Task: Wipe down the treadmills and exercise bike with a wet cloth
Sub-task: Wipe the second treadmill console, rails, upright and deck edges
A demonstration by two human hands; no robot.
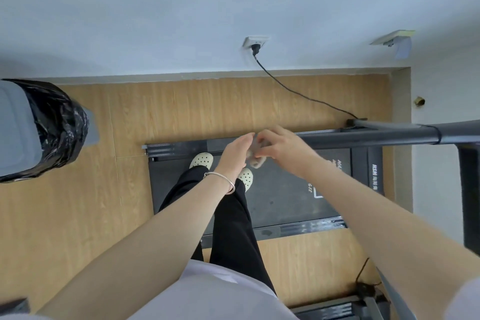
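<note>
Both hands, left hand (235, 154) and right hand (279, 147), pinch the small cloth (255, 156) between them above the treadmill (285, 197), each grip closed on it, likely refolding for wiping.

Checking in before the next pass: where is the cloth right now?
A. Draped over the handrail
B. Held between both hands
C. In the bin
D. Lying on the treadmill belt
B: the cloth is bunched between the left hand and right hand, above the treadmill belt.
</note>
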